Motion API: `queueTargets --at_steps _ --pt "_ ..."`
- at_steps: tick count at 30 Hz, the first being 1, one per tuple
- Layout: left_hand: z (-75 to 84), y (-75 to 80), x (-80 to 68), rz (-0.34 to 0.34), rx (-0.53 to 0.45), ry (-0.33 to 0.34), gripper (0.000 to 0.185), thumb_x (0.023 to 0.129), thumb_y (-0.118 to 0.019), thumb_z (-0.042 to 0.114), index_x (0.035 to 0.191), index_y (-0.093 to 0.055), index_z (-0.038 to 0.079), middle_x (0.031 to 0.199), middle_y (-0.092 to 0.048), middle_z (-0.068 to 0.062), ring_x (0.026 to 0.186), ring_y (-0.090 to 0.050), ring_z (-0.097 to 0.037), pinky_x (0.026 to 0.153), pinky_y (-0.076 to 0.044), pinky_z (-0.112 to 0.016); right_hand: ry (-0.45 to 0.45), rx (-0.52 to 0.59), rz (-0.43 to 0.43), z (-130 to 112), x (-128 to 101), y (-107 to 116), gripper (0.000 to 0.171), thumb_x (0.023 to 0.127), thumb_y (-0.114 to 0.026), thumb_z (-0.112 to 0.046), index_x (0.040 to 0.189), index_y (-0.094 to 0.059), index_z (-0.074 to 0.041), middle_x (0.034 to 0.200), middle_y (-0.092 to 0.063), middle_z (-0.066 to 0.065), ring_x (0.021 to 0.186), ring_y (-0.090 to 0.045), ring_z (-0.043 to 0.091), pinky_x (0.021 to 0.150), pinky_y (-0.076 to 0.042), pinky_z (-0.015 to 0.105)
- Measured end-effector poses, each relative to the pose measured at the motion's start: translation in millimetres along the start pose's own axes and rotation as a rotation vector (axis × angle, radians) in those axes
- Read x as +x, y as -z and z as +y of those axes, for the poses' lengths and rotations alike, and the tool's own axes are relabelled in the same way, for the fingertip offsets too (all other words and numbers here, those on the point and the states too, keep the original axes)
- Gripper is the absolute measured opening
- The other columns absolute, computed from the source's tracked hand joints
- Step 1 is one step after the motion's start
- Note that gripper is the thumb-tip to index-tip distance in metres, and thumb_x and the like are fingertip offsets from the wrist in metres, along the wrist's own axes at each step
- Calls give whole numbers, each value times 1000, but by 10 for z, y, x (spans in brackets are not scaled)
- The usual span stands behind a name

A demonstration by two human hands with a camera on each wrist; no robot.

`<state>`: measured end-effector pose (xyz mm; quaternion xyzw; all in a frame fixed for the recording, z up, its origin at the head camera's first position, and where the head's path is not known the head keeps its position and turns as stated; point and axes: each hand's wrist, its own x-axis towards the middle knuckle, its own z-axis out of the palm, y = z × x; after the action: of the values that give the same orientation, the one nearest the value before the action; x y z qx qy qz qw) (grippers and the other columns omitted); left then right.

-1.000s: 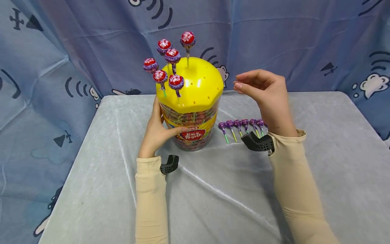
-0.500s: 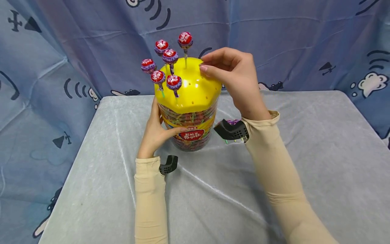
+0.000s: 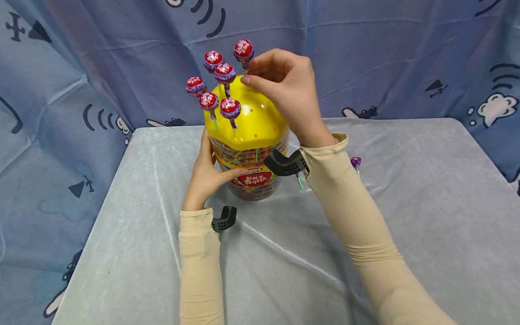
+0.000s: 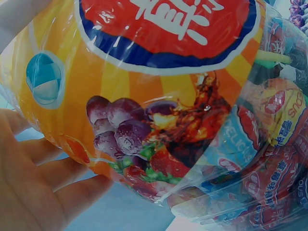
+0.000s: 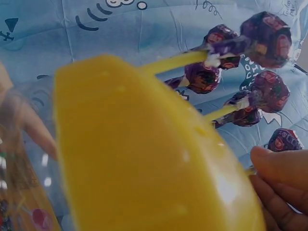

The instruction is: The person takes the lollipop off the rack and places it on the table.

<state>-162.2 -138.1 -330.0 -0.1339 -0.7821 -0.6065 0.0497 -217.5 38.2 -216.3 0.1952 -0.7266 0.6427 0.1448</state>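
1. Six lollipops stand with their sticks in holes of the yellow lid (image 3: 260,119) on a clear candy tub (image 3: 253,174), which sits on the grey cloth-covered table (image 3: 406,189), towards its far edge

2. The left hand (image 3: 207,174) holds the tub's side, thumb lying along the front near the red label (image 3: 255,179) and fingers curved round the left wall; the left wrist view shows the palm and fingers (image 4: 43,163) pressed flat against the printed wrapper (image 4: 159,110)

3. The right hand (image 3: 284,90) is raised over the lid, fingers curled and thumb and forefinger closed narrowly at the stick just under the rearmost lollipop (image 3: 243,48); whether they truly pinch the stick cannot be told from the head view

4. In the right wrist view the fingertips (image 5: 281,171) sit at the lid's edge, with purple-wrapped lollipop heads (image 5: 264,33) on yellow sticks behind

5. The other five lollipops (image 3: 219,85) cluster on the lid's left part, apart from the right hand

6. Loose lollipops lie on the table to the right of the tub, mostly hidden by the right sleeve (image 3: 349,212); one purple head (image 3: 356,161) and one green stick (image 3: 299,182) show

7. A blue patterned cloth (image 3: 386,54) hangs behind the table
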Motion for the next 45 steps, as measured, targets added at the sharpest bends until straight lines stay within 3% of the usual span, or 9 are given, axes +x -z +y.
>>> queueTargets --at_steps 7,14,18,31,40,45 --pt "40 7 -18 -6 -1 1 108 76 -79 4 153 -4 17 153 -22 -6 135 -29 -22 111 -24 -49 9 -14 0 12 10 -22 16 79 -75 -4 90 -68 4 88 -67 10 76 -60 20 74 -52 25" --pt "-227 9 55 9 1 -7 115 71 -83 6 152 -4 29 153 -23 3 134 -30 -18 111 -25 -46 15 16 9 23 40 -44 10 80 -73 -1 85 -67 4 82 -66 10 73 -59 21 73 -51 25" --pt "-276 5 62 12 14 -12 113 72 -83 12 151 -5 36 151 -25 7 133 -31 -16 111 -26 -46 15 42 9 25 55 -46 8 82 -71 1 85 -67 6 82 -66 11 73 -58 21 73 -51 25" --pt "-283 -11 55 11 8 -35 112 73 -83 13 151 -6 37 152 -23 9 134 -30 -15 111 -25 -47 78 92 80 -29 20 20 3 82 -69 4 83 -67 3 80 -64 10 75 -58 22 75 -51 26" --pt "-278 -19 56 13 8 -33 114 71 -84 11 151 -5 36 152 -24 7 134 -31 -15 111 -25 -47 133 116 87 -15 -130 172 6 84 -68 3 85 -65 9 78 -65 9 72 -59 26 72 -53 30" --pt "-176 -11 45 11 15 -4 116 70 -84 8 153 -5 28 153 -24 1 134 -31 -19 111 -25 -46 97 166 84 12 -227 296 4 83 -68 4 85 -67 8 76 -65 9 70 -59 25 71 -53 29"
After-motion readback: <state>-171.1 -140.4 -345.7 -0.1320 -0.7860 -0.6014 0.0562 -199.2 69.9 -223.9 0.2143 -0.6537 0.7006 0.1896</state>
